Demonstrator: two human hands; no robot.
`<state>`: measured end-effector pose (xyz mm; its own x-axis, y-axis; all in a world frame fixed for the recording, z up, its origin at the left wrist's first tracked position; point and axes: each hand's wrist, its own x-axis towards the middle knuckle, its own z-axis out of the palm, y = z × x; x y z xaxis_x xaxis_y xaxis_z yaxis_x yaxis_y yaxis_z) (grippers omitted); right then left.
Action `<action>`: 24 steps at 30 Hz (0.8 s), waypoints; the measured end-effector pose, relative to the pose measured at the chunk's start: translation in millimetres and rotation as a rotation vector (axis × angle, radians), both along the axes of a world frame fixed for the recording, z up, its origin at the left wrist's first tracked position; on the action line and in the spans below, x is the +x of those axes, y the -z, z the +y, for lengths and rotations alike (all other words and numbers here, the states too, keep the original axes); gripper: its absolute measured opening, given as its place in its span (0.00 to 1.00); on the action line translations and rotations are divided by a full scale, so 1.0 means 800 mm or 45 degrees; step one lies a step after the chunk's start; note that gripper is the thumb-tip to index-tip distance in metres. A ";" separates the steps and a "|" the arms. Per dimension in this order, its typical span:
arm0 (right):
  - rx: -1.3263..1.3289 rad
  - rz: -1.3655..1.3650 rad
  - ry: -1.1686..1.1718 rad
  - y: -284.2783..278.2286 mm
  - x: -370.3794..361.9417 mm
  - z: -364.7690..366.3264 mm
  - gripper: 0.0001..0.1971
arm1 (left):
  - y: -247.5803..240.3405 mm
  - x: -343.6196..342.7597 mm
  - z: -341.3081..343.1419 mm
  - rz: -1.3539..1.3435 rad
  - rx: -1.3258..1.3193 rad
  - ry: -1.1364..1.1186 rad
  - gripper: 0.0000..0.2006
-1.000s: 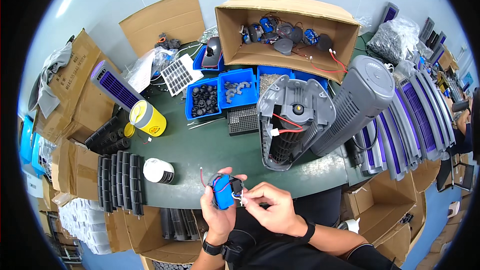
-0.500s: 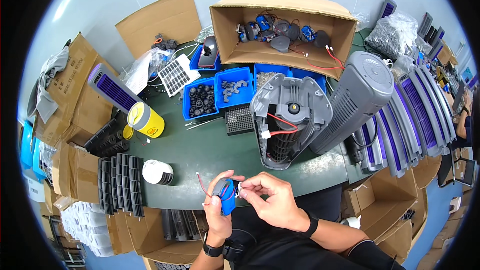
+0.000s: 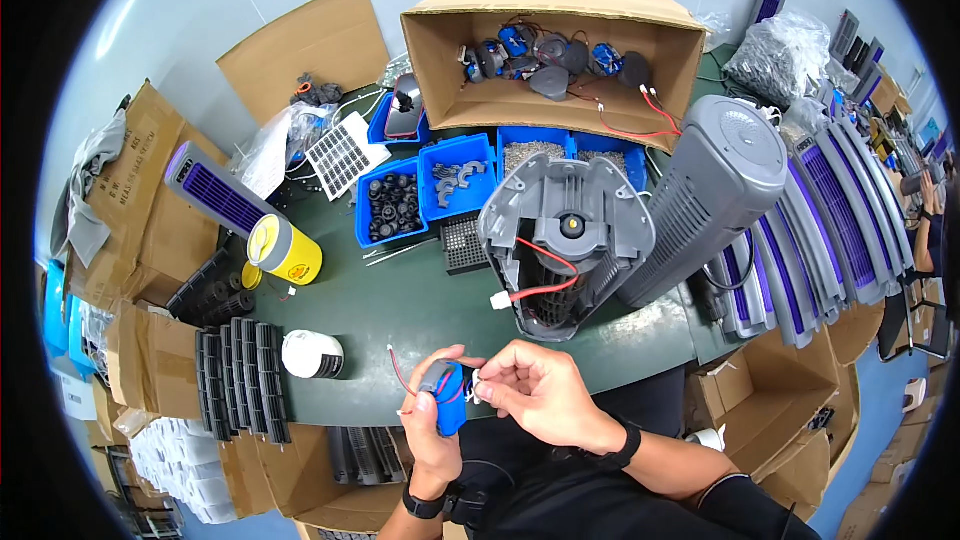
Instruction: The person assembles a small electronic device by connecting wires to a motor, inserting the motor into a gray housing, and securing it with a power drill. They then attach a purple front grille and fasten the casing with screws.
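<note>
My left hand [image 3: 434, 440] is closed round a blue battery pack [image 3: 452, 414] with a grey cap, held over the table's front edge. A thin red wire [image 3: 399, 372] with a small light tip sticks up from it to the left. Beside the pack, my right hand [image 3: 545, 395] pinches a small white connector [image 3: 475, 385] between thumb and fingertips. Its exact fit against the pack is hidden by the fingers. Beyond my hands stands an opened grey tower fan housing [image 3: 568, 240], with a red lead and white plug hanging out.
A closed grey fan body [image 3: 710, 190] leans at the right, near several purple-grilled panels [image 3: 830, 200]. Behind are blue bins [image 3: 460, 208] of small parts and a carton [image 3: 560, 115] of wired parts. A yellow-and-grey canister [image 3: 286, 248], a white tub [image 3: 312, 354] and black fan rotors [image 3: 240, 380] stand left.
The whole view has shifted slightly. Both hands keep nearly the same grip; the pack sits a little more upright, and the right fingers remain at the white connector.
</note>
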<state>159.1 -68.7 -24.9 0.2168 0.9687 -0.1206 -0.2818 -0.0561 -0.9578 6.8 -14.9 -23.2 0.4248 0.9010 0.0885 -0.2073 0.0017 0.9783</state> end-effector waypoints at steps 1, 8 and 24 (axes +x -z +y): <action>0.022 0.022 0.019 -0.003 -0.001 -0.003 0.05 | 0.003 0.000 0.002 0.002 -0.049 -0.037 0.35; 0.089 -0.031 0.003 -0.002 0.000 -0.011 0.08 | -0.017 -0.009 0.020 0.028 -0.104 0.045 0.36; 0.195 -0.243 -0.084 -0.018 -0.007 -0.014 0.08 | -0.055 -0.008 0.003 0.171 0.185 0.085 0.35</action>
<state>153.7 -80.3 -10.8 0.1575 0.9853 0.0656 -0.0953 0.0813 -0.9921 0.3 -12.4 20.5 0.4997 0.8524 0.1542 -0.0789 -0.1324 0.9880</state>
